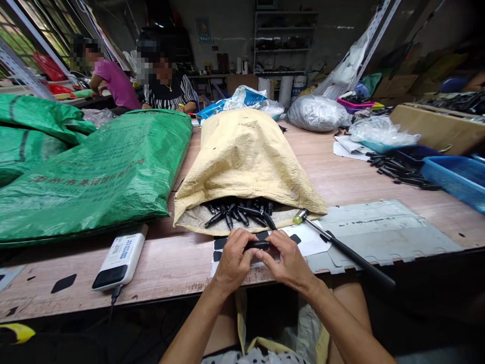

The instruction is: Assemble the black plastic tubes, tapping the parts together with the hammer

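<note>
Between my two hands, just over the table's front edge, is a short black cylindrical part (257,244). My left hand (235,255) is closed on its left end, and the fingers of my right hand (285,257) pinch its right end. What exactly the part is, I cannot make out. Right behind my hands lies a yellow woven sack (246,162), its mouth facing me. Several similar black parts (240,213) spill out at the opening. A small hammer (352,255) with a yellowish head and black handle rests to the right of my right hand.
A green woven sack (94,177) and a white power bank (121,258) with a cable lie left. Grey sheets (390,232) lie right, with black strips (401,169) and a blue basket (458,177) beyond. Two people sit across the table at the back left.
</note>
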`<action>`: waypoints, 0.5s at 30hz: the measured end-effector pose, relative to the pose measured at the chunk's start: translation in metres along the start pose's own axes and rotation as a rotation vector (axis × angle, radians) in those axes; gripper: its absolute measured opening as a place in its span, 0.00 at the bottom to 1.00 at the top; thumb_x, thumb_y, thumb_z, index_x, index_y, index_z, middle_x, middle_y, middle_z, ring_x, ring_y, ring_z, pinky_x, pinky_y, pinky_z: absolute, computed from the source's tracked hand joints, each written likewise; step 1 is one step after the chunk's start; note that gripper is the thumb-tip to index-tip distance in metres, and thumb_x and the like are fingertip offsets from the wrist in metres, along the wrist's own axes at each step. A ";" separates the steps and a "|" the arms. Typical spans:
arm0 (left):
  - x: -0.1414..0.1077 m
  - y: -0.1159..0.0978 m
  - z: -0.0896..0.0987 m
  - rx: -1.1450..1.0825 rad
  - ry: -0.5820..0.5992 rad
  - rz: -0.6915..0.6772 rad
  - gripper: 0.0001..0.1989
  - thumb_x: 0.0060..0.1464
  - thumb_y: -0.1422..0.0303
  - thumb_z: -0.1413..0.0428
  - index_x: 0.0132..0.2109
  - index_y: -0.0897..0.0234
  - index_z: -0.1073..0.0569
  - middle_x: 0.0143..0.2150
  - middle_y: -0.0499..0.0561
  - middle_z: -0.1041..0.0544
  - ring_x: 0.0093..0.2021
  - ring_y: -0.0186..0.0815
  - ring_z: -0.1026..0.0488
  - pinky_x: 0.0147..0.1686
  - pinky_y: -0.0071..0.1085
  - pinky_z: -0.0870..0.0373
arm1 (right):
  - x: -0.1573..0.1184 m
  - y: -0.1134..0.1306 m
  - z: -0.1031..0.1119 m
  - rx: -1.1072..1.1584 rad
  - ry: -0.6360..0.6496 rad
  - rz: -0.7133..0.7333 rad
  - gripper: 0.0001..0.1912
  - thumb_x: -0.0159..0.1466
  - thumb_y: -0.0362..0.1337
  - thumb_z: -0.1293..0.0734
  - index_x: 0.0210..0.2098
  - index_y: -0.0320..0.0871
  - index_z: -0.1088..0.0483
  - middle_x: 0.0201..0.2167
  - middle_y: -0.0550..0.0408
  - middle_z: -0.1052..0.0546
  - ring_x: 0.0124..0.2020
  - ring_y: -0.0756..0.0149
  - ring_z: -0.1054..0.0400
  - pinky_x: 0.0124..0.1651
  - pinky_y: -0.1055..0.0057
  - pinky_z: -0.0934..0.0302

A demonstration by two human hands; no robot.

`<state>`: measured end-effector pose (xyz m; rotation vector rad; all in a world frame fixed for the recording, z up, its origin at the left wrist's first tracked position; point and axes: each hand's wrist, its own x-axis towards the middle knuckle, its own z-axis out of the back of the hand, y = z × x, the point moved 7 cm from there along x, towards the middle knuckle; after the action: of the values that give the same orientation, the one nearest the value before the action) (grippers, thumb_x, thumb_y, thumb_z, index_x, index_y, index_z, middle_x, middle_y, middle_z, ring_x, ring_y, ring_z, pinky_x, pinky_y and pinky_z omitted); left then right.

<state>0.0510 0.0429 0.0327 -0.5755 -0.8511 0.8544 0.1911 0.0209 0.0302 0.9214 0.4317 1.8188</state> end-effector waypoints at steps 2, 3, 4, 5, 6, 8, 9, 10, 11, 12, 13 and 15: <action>-0.001 0.000 0.000 0.006 -0.006 0.001 0.06 0.56 0.75 0.46 0.41 0.62 0.28 0.39 0.51 0.27 0.43 0.41 0.33 0.47 0.37 0.36 | 0.000 -0.001 0.000 0.001 0.003 -0.002 0.10 0.67 0.43 0.33 0.34 0.44 0.32 0.30 0.57 0.32 0.35 0.64 0.40 0.40 0.66 0.47; -0.001 0.001 0.000 0.009 -0.009 0.002 0.06 0.56 0.75 0.46 0.41 0.62 0.28 0.39 0.51 0.26 0.43 0.41 0.32 0.47 0.37 0.36 | 0.000 -0.001 0.000 0.001 0.004 -0.005 0.10 0.67 0.43 0.33 0.34 0.44 0.33 0.30 0.57 0.32 0.35 0.64 0.40 0.40 0.66 0.47; -0.002 0.002 -0.001 0.011 -0.011 0.008 0.07 0.56 0.76 0.46 0.41 0.62 0.29 0.39 0.51 0.26 0.44 0.40 0.32 0.47 0.37 0.35 | 0.000 -0.002 0.000 0.000 0.006 -0.010 0.10 0.67 0.43 0.34 0.34 0.44 0.33 0.29 0.57 0.32 0.35 0.64 0.40 0.40 0.66 0.47; -0.003 0.003 -0.002 0.012 -0.012 0.016 0.08 0.55 0.76 0.46 0.41 0.61 0.29 0.40 0.50 0.26 0.44 0.40 0.32 0.47 0.37 0.35 | 0.001 -0.002 0.000 -0.003 0.009 -0.016 0.10 0.68 0.43 0.35 0.33 0.44 0.32 0.29 0.56 0.33 0.35 0.64 0.41 0.40 0.66 0.47; -0.003 0.004 -0.003 0.013 -0.012 0.027 0.09 0.54 0.77 0.46 0.41 0.61 0.30 0.40 0.50 0.26 0.44 0.40 0.31 0.47 0.36 0.34 | 0.001 -0.002 0.000 -0.006 0.012 -0.023 0.11 0.69 0.43 0.36 0.33 0.44 0.32 0.29 0.56 0.33 0.35 0.63 0.40 0.41 0.65 0.47; -0.004 0.006 -0.005 0.017 -0.004 0.042 0.11 0.53 0.79 0.47 0.42 0.61 0.30 0.40 0.50 0.26 0.44 0.40 0.30 0.47 0.35 0.34 | 0.001 -0.003 -0.001 -0.009 0.023 -0.034 0.12 0.71 0.43 0.39 0.34 0.44 0.31 0.30 0.56 0.32 0.35 0.63 0.40 0.42 0.64 0.47; -0.005 0.006 -0.006 0.020 0.004 0.044 0.11 0.53 0.79 0.47 0.42 0.61 0.30 0.40 0.50 0.26 0.44 0.39 0.30 0.46 0.35 0.33 | 0.001 -0.003 -0.002 -0.007 0.028 -0.039 0.12 0.71 0.42 0.39 0.34 0.44 0.31 0.30 0.55 0.32 0.35 0.63 0.40 0.42 0.64 0.47; -0.005 0.006 -0.007 0.022 0.013 0.045 0.11 0.53 0.79 0.47 0.42 0.61 0.31 0.40 0.50 0.26 0.44 0.39 0.30 0.46 0.35 0.33 | 0.002 -0.003 -0.002 -0.003 0.032 -0.040 0.12 0.71 0.42 0.40 0.34 0.44 0.31 0.30 0.55 0.31 0.35 0.63 0.39 0.42 0.64 0.47; -0.005 0.005 -0.007 0.023 0.021 0.045 0.11 0.53 0.79 0.47 0.42 0.61 0.30 0.39 0.50 0.26 0.43 0.39 0.30 0.46 0.35 0.33 | 0.002 -0.004 -0.003 0.002 0.033 -0.040 0.12 0.71 0.42 0.40 0.34 0.45 0.31 0.30 0.55 0.31 0.35 0.63 0.39 0.42 0.64 0.47; -0.005 0.005 -0.008 0.021 0.026 0.045 0.11 0.54 0.78 0.46 0.42 0.61 0.30 0.40 0.50 0.26 0.43 0.39 0.30 0.46 0.35 0.32 | 0.002 -0.003 -0.003 0.005 0.030 -0.036 0.12 0.71 0.41 0.40 0.34 0.45 0.31 0.30 0.55 0.31 0.36 0.63 0.39 0.42 0.64 0.47; -0.005 0.004 -0.008 0.018 0.029 0.043 0.10 0.54 0.78 0.45 0.43 0.61 0.30 0.40 0.50 0.25 0.43 0.39 0.30 0.46 0.35 0.32 | 0.002 -0.003 -0.002 0.007 0.024 -0.029 0.11 0.71 0.40 0.40 0.34 0.45 0.31 0.30 0.55 0.31 0.36 0.63 0.39 0.42 0.64 0.47; -0.005 0.003 -0.008 0.015 0.035 0.020 0.10 0.56 0.76 0.43 0.45 0.61 0.28 0.41 0.50 0.24 0.43 0.39 0.29 0.46 0.36 0.32 | 0.002 -0.002 -0.001 0.002 0.011 -0.005 0.09 0.71 0.38 0.40 0.34 0.44 0.32 0.31 0.55 0.32 0.36 0.63 0.40 0.42 0.64 0.47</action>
<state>0.0548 0.0393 0.0243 -0.5852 -0.8073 0.8663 0.1908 0.0232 0.0288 0.9107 0.4421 1.8204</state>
